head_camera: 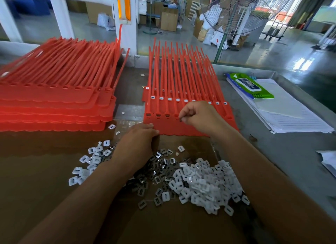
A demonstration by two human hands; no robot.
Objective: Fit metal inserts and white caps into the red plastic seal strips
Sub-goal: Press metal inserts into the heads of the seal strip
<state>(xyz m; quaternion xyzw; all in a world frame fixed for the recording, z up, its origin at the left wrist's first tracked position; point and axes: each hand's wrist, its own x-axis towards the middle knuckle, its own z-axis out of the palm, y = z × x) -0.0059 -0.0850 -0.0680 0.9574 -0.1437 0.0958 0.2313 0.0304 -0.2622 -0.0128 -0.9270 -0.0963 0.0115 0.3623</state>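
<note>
A sheet of joined red seal strips [167, 127] lies in front of me on the brown cardboard, tails pointing away. Three sockets at its left end hold metal inserts [157, 115]. A sheet beneath it shows a row of white caps [161, 98]. My right hand [198, 116] hovers over the fourth socket, thumb and forefinger pinching a small metal insert. My left hand [140, 140] is curled at the sheet's near left edge; what it holds is hidden. Loose metal inserts [158, 172] and white caps [205, 182] are heaped near me.
A tall stack of red seal strip sheets [54, 101] fills the left of the table. Lined papers [291, 112] with a green wipes pack [251, 85] lie at the right. A standing fan [234, 12] and cartons stand beyond the table's raised rim [134, 60].
</note>
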